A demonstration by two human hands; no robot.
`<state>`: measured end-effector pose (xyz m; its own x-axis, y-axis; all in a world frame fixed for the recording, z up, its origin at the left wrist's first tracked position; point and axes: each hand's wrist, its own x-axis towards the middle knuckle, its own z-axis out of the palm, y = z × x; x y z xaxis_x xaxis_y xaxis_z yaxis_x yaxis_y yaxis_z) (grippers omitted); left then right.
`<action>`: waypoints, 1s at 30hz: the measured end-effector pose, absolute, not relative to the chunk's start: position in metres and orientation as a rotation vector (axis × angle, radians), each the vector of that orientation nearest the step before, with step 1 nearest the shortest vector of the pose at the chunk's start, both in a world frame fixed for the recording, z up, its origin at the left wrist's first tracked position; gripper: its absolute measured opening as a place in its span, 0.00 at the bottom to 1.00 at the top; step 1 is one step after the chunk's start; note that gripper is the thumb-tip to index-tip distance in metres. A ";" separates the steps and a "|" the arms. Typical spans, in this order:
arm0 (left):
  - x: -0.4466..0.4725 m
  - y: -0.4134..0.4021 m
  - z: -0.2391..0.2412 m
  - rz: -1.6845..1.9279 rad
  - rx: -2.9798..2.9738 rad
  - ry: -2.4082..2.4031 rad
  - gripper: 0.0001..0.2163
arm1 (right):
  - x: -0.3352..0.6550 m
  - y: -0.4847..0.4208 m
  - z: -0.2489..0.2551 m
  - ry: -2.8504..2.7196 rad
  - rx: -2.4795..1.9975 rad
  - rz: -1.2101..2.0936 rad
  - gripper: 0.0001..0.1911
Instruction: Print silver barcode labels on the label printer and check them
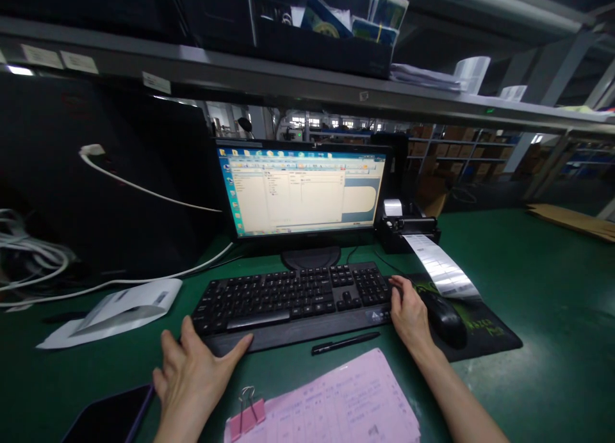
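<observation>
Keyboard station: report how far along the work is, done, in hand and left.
Seemingly done: a strip of labels hangs from the printer, and a window is open on the monitor. In hand: the left hand rests on the keyboard at its front left corner, the right hand at its right end beside the mouse. Left, probably: the pink sheets lie in front, the pen unheld; how much remains cannot be told.

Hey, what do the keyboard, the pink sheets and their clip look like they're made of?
Keyboard: probably matte black plastic, dull moulded keys. Pink sheets: thin paper, with a printed grid, lying flat. Clip: looks like pink painted metal with shiny wire handles.
</observation>
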<state>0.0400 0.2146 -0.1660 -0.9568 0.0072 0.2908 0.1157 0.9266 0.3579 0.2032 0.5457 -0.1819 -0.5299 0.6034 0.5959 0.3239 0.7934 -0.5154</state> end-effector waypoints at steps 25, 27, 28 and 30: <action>0.041 0.215 -0.163 -0.531 -0.124 -2.835 0.46 | 0.186 0.529 -0.173 -2.349 -0.313 0.359 0.11; 0.041 0.215 -0.165 -0.528 -0.127 -2.833 0.47 | 0.188 0.529 -0.173 -2.322 -0.336 0.366 0.10; 0.041 0.215 -0.166 -0.528 -0.128 -2.822 0.47 | 0.190 0.529 -0.172 -2.302 -0.349 0.369 0.09; 0.041 0.215 -0.170 -0.528 -0.122 -2.786 0.47 | 0.194 0.529 -0.172 -2.259 -0.367 0.375 0.08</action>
<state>0.0406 0.2152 -0.1697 -0.9507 0.0269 0.3089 0.1379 0.9289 0.3437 0.1936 0.5293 -0.1720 -0.6386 0.3772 0.6708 0.1404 0.9141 -0.3803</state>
